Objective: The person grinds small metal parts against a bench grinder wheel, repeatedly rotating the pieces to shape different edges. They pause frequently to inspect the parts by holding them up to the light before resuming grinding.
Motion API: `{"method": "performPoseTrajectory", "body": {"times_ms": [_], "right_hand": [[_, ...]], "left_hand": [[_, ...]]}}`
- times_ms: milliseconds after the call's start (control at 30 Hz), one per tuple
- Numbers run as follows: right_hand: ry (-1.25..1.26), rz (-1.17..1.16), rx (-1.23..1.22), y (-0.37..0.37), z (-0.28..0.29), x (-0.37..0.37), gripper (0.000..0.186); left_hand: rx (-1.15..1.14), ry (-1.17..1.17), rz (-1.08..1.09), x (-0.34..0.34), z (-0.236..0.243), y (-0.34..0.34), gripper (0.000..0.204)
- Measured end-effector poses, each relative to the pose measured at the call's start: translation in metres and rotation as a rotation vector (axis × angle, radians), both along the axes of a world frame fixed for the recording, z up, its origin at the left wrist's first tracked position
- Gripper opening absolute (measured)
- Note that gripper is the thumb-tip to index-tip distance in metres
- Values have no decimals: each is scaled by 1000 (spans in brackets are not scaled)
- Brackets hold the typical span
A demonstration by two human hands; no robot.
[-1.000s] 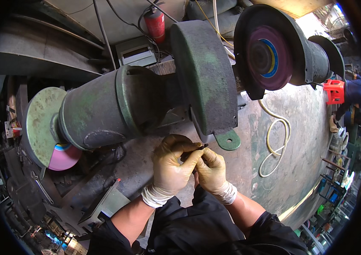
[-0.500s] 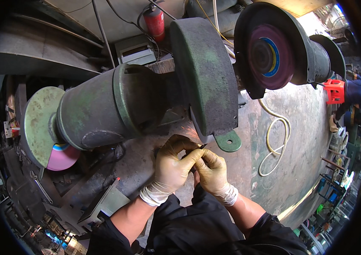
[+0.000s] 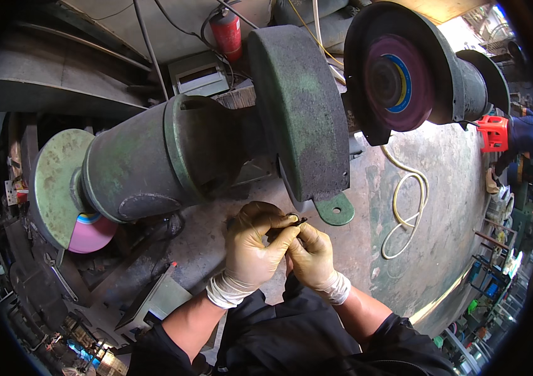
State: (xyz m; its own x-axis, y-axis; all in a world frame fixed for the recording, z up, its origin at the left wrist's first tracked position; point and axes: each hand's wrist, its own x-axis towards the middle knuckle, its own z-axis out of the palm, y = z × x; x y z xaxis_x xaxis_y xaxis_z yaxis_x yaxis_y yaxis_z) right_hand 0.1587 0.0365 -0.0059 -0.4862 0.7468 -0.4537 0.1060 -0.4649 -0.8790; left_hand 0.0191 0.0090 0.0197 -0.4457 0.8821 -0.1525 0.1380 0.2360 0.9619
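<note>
Black small part (image 3: 301,221) sits pinched in my closed left hand (image 3: 253,250) and right hand (image 3: 314,255), just in front of the green guard (image 3: 307,119), seemingly off the wheel (image 3: 305,204); amount done or remaining, can't tell.

This is a workshop, shown by its green grinder (image 3: 141,160), another guarded grinding wheel (image 3: 399,83) and stained floor (image 3: 458,188).

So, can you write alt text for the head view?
A left hand and right hand, both yellowish-gloved, pinch a small dark piece just below a rounded green-grey metal guard. A pinkish round grinding wheel shows at upper right.
</note>
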Motion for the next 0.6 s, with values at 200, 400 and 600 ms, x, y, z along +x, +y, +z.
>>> {"method": "performPoseTrajectory", "body": {"times_ms": [200,400,600], "right_hand": [[5,-5,3,-2,-9,-3,15],[68,-39,58,-5,-17,-6,15],[31,-56,67,-3,-12,-7,13]], "left_hand": [[14,56,8,-5,5,5,13],[-9,78,9,-7,7,7,12],[-37,9,19,-6,7,8,13]]}}
